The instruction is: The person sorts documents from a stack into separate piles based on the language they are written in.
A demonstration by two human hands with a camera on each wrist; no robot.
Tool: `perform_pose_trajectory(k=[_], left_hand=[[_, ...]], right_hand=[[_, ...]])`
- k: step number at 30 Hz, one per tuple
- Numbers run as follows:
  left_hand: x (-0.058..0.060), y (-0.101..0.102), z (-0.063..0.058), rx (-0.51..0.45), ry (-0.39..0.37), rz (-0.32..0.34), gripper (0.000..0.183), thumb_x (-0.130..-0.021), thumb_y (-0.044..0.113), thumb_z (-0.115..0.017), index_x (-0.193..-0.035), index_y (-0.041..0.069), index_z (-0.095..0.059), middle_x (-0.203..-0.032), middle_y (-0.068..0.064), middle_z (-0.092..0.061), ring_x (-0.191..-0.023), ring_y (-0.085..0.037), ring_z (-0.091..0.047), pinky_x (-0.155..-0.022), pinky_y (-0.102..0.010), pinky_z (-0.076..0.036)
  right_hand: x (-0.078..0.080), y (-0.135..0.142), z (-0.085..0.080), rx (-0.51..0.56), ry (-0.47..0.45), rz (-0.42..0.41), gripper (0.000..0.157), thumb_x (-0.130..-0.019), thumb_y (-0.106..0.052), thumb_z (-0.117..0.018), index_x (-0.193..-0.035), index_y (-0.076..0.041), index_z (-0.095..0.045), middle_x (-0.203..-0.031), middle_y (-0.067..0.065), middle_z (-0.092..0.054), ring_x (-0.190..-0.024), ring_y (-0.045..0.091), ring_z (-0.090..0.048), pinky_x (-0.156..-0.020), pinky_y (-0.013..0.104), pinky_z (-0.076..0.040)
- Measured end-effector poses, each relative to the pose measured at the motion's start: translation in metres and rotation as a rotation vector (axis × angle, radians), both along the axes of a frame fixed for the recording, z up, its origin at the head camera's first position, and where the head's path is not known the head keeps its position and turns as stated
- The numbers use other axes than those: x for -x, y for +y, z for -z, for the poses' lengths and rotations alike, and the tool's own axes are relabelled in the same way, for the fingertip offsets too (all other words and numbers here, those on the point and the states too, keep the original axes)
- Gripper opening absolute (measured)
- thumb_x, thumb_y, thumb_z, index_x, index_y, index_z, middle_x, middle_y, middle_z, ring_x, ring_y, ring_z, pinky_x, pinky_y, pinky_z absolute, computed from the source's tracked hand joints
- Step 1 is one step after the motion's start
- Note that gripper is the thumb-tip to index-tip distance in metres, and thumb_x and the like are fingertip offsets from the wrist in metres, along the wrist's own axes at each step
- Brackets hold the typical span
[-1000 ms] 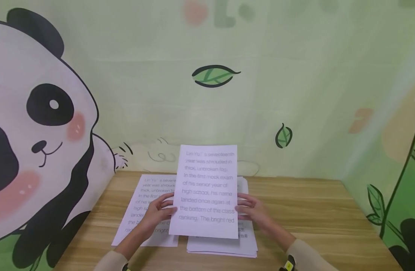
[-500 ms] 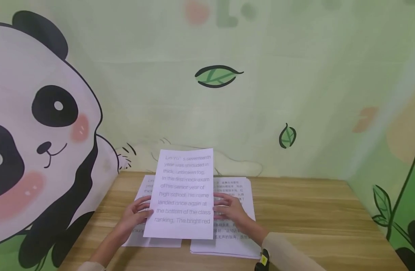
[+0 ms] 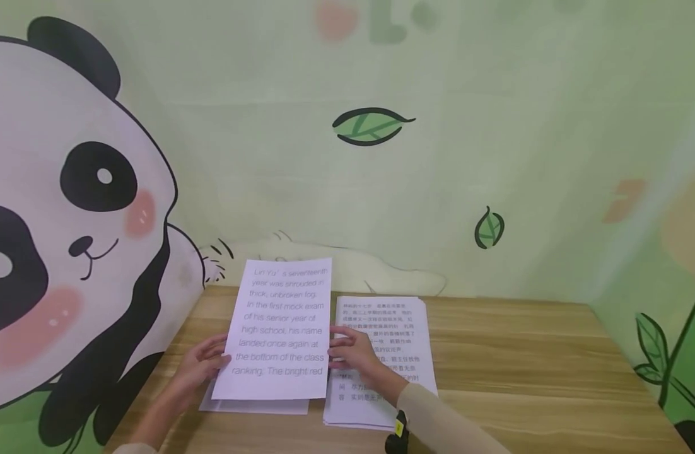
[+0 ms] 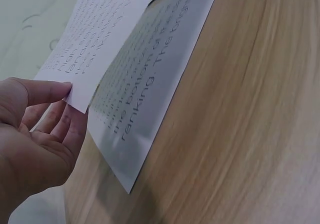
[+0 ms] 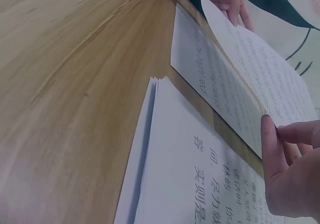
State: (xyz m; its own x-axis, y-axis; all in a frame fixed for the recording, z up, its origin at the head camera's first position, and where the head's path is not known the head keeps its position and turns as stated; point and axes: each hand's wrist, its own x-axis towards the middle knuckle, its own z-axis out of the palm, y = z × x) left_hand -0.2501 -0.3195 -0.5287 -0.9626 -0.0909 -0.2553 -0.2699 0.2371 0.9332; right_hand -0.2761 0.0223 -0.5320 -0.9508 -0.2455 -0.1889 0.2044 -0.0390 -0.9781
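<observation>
A sheet of paper [image 3: 276,331] with large English print is held up off the table, tilted toward me. My left hand [image 3: 198,367] pinches its left edge, thumb in front and fingers behind, as the left wrist view shows on the hand [image 4: 42,129]. At the opposite edge my right hand [image 3: 361,356] pinches the sheet between thumb and fingers. Beneath it another English-printed sheet [image 4: 145,99] lies flat on the table, mostly hidden in the head view. Right of that lies a stack of paper [image 3: 381,315] with Chinese print, partly covered by my right hand and forearm.
The wooden table [image 3: 512,366] extends to the right of the stack. Behind it hangs a pale green backdrop [image 3: 256,157] with a painted panda [image 3: 126,265] and leaves. A black band with a yellow patch [image 3: 400,429] is on the right wrist.
Both hands have carried the raised sheet leftward, from partly over the Chinese-printed stack to above the flat English sheet. More of the stack now shows. The head view has shifted slightly.
</observation>
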Motion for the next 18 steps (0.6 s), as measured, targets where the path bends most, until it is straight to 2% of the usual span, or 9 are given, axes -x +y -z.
perform_pose_trajectory(k=[3,10,13,18], left_hand=[[0.000,-0.005,0.004,-0.006,0.009,-0.006,0.064,-0.095,0.005,-0.066,-0.154,0.001,-0.039,-0.133,-0.015,-0.067,-0.089,-0.007,-0.066,-0.077,-0.027,-0.054],[0.000,-0.011,0.012,0.028,0.017,-0.009,0.061,-0.096,0.004,-0.065,-0.152,-0.003,-0.041,-0.141,-0.027,-0.059,-0.091,-0.006,-0.067,-0.078,-0.026,-0.056],[0.001,-0.013,0.014,0.045,0.008,-0.027,0.058,-0.097,0.005,-0.064,-0.151,-0.002,-0.043,-0.141,-0.027,-0.059,-0.092,-0.006,-0.066,-0.077,-0.024,-0.056],[0.002,-0.015,0.017,0.082,-0.005,-0.061,0.054,-0.097,0.003,-0.062,-0.148,-0.005,-0.046,-0.130,-0.023,-0.067,-0.089,-0.006,-0.065,-0.074,-0.023,-0.054]], right_hand=[[0.001,-0.008,0.004,0.002,-0.015,0.012,0.057,-0.086,0.009,-0.067,-0.141,0.000,-0.057,-0.112,0.021,-0.072,-0.081,0.014,-0.073,-0.081,0.041,-0.063],[0.003,-0.018,0.010,-0.004,-0.067,0.002,0.057,-0.086,0.009,-0.067,-0.141,0.001,-0.056,-0.112,0.020,-0.071,-0.084,0.017,-0.074,-0.079,0.039,-0.063],[0.001,-0.022,0.009,-0.015,-0.086,-0.007,0.057,-0.086,0.010,-0.067,-0.141,0.002,-0.055,-0.114,0.021,-0.071,-0.086,0.020,-0.075,-0.078,0.039,-0.064],[-0.001,-0.029,0.007,-0.018,-0.099,-0.046,0.060,-0.087,0.012,-0.064,-0.144,0.004,-0.051,-0.118,0.025,-0.070,-0.091,0.027,-0.076,-0.079,0.039,-0.063]])
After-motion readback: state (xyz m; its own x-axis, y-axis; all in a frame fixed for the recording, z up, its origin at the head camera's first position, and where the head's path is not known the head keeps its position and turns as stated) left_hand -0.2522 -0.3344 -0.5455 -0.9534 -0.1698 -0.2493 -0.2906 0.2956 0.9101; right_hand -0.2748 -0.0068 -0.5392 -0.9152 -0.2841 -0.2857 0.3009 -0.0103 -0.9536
